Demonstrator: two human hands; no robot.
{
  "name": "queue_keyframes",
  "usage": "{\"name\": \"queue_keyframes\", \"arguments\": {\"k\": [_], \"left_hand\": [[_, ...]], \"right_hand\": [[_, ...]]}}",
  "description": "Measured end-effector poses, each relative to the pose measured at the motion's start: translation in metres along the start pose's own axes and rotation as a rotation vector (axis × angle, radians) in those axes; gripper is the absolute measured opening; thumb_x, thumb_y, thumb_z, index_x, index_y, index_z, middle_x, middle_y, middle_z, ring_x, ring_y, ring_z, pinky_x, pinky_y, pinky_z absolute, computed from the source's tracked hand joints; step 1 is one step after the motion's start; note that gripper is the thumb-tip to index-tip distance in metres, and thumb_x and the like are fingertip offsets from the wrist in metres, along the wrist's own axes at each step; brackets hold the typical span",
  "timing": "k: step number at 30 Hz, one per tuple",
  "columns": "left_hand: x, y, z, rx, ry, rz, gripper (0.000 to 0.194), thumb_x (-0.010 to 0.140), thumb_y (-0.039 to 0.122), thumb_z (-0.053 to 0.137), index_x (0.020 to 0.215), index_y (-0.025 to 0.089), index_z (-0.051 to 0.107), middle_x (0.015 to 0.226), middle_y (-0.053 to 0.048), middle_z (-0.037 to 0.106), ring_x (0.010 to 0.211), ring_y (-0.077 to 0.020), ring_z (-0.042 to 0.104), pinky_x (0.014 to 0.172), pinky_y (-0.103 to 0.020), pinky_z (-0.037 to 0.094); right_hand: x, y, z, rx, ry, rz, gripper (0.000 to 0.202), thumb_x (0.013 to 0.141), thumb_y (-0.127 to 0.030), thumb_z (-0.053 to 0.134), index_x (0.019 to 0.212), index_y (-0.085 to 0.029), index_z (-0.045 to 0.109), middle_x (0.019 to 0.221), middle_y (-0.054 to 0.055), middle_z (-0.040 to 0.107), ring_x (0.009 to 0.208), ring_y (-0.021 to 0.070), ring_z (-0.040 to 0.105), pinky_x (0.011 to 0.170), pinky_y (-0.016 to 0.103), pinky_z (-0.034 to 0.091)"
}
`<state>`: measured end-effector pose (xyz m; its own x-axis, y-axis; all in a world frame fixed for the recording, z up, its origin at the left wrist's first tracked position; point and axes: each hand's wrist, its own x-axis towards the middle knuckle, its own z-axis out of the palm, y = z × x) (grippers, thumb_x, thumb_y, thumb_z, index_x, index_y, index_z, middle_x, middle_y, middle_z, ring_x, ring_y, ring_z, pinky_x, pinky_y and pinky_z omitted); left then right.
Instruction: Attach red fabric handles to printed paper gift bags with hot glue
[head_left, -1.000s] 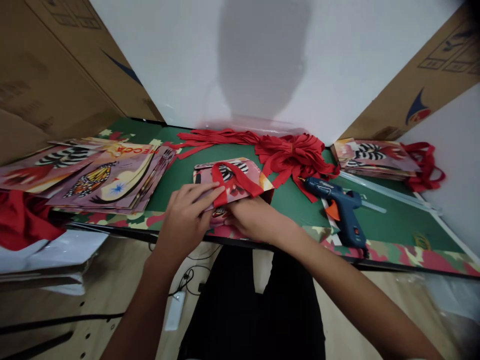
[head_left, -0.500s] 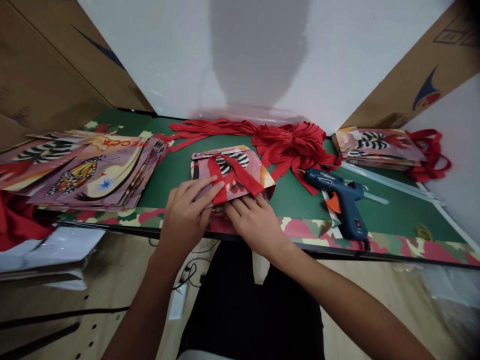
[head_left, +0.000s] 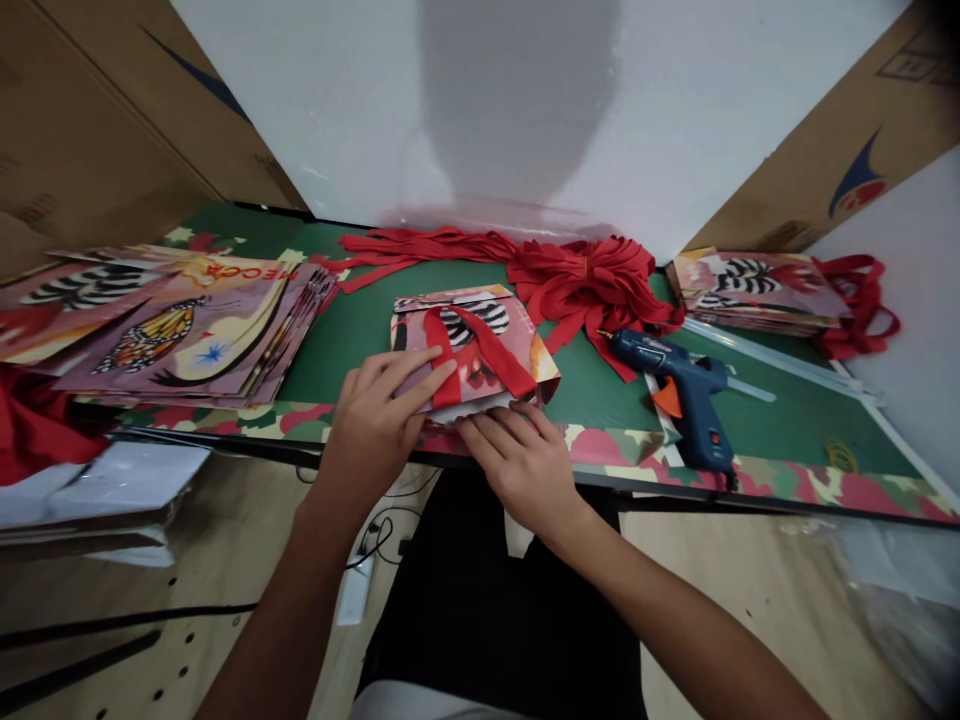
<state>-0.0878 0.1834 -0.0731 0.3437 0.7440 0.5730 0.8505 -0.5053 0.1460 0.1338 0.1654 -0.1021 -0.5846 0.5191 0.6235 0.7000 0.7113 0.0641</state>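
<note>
A printed paper bag (head_left: 487, 325) with zebra-stripe artwork lies on the green tabletop in front of me, a red ribbon handle (head_left: 495, 352) looped across its upper face. My left hand (head_left: 379, 408) grips the bag's near left corner, its fingers resting on top beside the ribbon and its thumb mostly hidden. At the near edge, my right hand (head_left: 521, 450) has its bent fingers on the bag's mouth, where a strip of white inside shows. The right thumb is out of sight beneath.
Stacked printed bags (head_left: 187, 345) lie left; more bags (head_left: 761, 290) with red handles sit at the far right. Red ribbons (head_left: 585, 280) are bunched behind the bag. A blue glue gun (head_left: 686, 390) lies right, near clear glue sticks (head_left: 780, 358). Cardboard (head_left: 97, 110) stands behind.
My right fingers have drawn back toward me from inside the bag's near edge, and the white inside now shows there. The left hand keeps its place on the bag.
</note>
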Motion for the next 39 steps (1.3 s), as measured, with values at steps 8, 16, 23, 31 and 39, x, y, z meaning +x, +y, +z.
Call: {"name": "queue_keyframes", "arguments": {"k": [8,16,23,31,39], "left_hand": [[-0.001,0.002,-0.004,-0.032,-0.048,0.048,0.044,0.109,0.014,0.047,0.144,0.022,0.071,0.147,-0.013,0.073,0.129,-0.0332,0.064,0.101,-0.050,0.052],[0.000,0.003,-0.007,-0.013,-0.074,0.055,0.046,0.107,0.011,0.048,0.146,0.020,0.069,0.149,-0.014,0.071,0.131,-0.0333,0.064,0.098,-0.048,0.050],[-0.003,-0.001,-0.007,-0.023,-0.078,0.048,0.047,0.104,0.010,0.050,0.146,0.018,0.070,0.151,-0.015,0.070,0.133,-0.0339,0.063,0.101,-0.048,0.050],[0.001,0.008,-0.012,-0.093,-0.101,-0.011,0.047,0.109,0.024,0.055,0.155,0.019,0.062,0.153,-0.013,0.069,0.139,-0.0344,0.061,0.112,-0.051,0.047],[0.004,0.015,-0.012,-0.069,-0.116,-0.024,0.049,0.109,0.028,0.056,0.155,0.014,0.060,0.152,-0.015,0.069,0.138,-0.0361,0.061,0.109,-0.052,0.045]], "right_hand": [[-0.011,-0.004,-0.005,0.033,0.075,0.025,0.025,0.111,-0.011,0.061,0.123,-0.018,0.081,0.115,0.004,0.086,0.105,0.0225,0.074,0.104,0.039,0.050],[-0.025,-0.019,-0.016,0.045,0.027,0.081,0.031,0.114,-0.011,0.053,0.131,-0.014,0.078,0.128,0.005,0.084,0.116,0.0229,0.074,0.109,0.040,0.051],[-0.039,-0.028,-0.013,0.065,-0.015,0.112,0.043,0.111,-0.006,0.043,0.140,-0.010,0.074,0.143,0.007,0.078,0.130,0.0256,0.071,0.124,0.043,0.043],[-0.040,-0.026,-0.015,0.115,-0.044,0.117,0.041,0.107,-0.012,0.053,0.144,-0.013,0.072,0.147,0.007,0.075,0.134,0.0262,0.070,0.121,0.044,0.048],[-0.038,-0.024,-0.019,0.197,-0.120,0.128,0.044,0.107,-0.017,0.055,0.149,-0.012,0.069,0.153,0.007,0.071,0.138,0.0289,0.067,0.121,0.046,0.048]]}}
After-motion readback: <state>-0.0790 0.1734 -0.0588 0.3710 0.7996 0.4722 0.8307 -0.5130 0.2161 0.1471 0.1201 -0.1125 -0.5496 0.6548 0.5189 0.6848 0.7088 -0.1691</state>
